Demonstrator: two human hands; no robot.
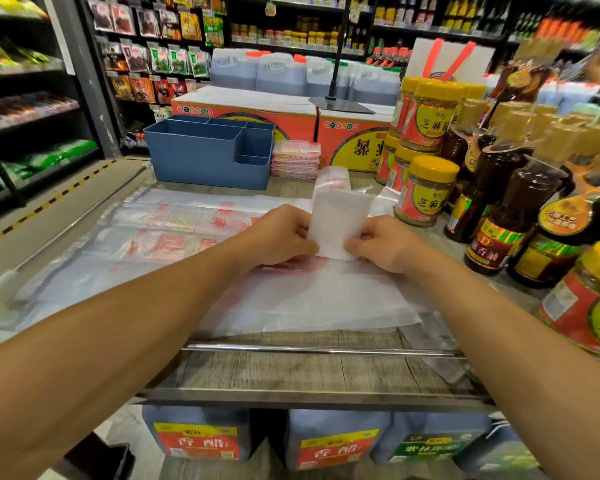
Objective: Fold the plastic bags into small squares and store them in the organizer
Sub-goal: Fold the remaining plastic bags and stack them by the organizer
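Observation:
A white plastic bag (338,216), folded into a narrow strip, stands up from the table at centre. My left hand (278,237) pinches its lower left edge and my right hand (378,242) pinches its lower right edge. Under them lie flat clear plastic bags with red print (160,237), spread over the table. The blue organizer (208,150) with several compartments stands behind, to the left. A stack of folded bag squares (295,159) sits on the table right beside the organizer.
Jars with yellow lids (425,188) and dark sauce bottles (506,209) crowd the right side of the table. Orange cartons (257,112) stand behind the organizer. A metal rail (319,349) runs along the table's front edge. Shelves line the left aisle.

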